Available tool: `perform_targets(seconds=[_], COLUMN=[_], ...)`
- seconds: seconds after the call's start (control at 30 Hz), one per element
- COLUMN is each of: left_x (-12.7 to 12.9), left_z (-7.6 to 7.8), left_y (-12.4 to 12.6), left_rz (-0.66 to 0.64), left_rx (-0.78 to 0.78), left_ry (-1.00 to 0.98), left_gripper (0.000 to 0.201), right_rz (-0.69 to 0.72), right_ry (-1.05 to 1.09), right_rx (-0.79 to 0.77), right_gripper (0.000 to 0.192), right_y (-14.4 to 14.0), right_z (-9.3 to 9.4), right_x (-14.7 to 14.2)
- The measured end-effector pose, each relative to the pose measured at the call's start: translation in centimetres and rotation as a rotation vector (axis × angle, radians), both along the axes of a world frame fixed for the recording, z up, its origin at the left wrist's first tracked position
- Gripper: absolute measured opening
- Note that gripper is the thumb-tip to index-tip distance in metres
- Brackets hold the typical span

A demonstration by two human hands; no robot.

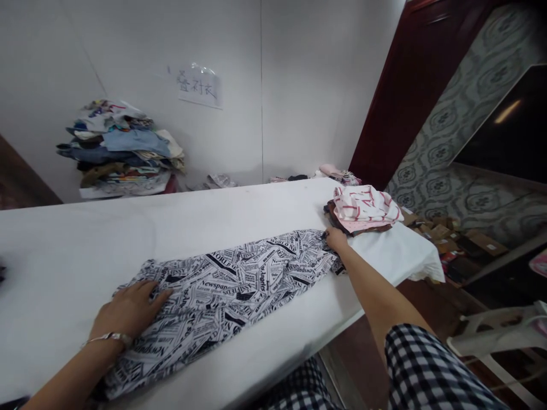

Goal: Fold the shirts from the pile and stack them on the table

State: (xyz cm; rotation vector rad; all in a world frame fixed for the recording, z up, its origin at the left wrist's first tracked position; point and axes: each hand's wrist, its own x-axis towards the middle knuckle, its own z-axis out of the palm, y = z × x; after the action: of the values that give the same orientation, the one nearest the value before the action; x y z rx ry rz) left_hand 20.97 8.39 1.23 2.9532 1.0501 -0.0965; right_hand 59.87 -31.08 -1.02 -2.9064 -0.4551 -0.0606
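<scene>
A long piece of cloth with newspaper print [231, 285] lies flat across the white tabletop [85, 239]. The left hand [128, 310] is spread open and rests flat on the near end of the cloth, pressing it down. A thin bracelet [109, 339] sits on that wrist. The right hand [336, 238] is stretched far out to the other end of the cloth, and its fingers pinch the cloth's edge there.

Just past the right hand sits a small pile of folded clothes [363, 212], with a pink and white striped top on it. That pile is close to the corner of the tabletop. A big messy heap of clothes [122, 149] is stacked by the wall, well apart from the hands. A paper sign [199, 87] is stuck on the wall above.

What could go wrong? The right hand is very near the folded pile, so a bump from it could push the pile over or off the corner. The near edge of the cloth is close to the rim of the tabletop, so I think a hard tug could make it slide off. If the left hand lifts, the cloth may bunch up
</scene>
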Motion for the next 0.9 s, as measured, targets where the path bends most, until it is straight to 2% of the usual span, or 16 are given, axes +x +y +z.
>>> perform_targets(seconds=[0.1, 0.2, 0.27, 0.33, 0.43, 0.5, 0.67, 0.77, 0.9], left_x=[0.4, 1.4, 2.5, 3.7, 5.3, 5.9, 5.6, 4.8, 4.2], left_z=[1.3, 2.0, 1.7, 0.8, -0.5, -0.8, -0.4, -0.7, -1.6], left_y=[-0.4, -1.7, -3.2, -5.1, -7.5, -8.4, -8.1, -7.4, -7.0], left_rz=[0.013, -0.090, -0.210, -0.351, -0.577, -0.656, -0.668, -0.662, -0.624], left_rx=[0.014, 0.035, -0.006, -0.070, -0.170, -0.182, -0.085, -0.109, -0.120], left_ry=[-0.030, -0.123, -0.199, -0.251, -0.255, -0.240, -0.269, -0.270, -0.244], left_gripper=[0.058, 0.057, 0.057, 0.055, 0.041, 0.029, 0.035, 0.034, 0.041], right_rz=[0.066, 0.243, 0.374, 0.432, 0.388, 0.345, 0.292, 0.306, 0.539], right_ry=[-0.028, -0.083, -0.093, -0.067, -0.027, -0.036, -0.036, -0.064, -0.045], right_rx=[0.025, 0.061, 0.056, 0.022, -0.016, -0.014, -0.026, 0.007, 0.118], right_gripper=[0.047, 0.053, 0.050, 0.043, 0.030, 0.029, 0.030, 0.039, 0.050], right_y=[1.1, 2.5, 3.4, 3.9, 3.8, 3.3, 2.2, 2.8, 4.7], right_z=[0.6, 1.0, 1.0, 0.7, 0.3, 0.2, 0.9, 1.7, 1.4], right_x=[-0.3, -0.7, -1.1, -1.4, -1.7, -1.7, -2.4, -4.5, -9.4])
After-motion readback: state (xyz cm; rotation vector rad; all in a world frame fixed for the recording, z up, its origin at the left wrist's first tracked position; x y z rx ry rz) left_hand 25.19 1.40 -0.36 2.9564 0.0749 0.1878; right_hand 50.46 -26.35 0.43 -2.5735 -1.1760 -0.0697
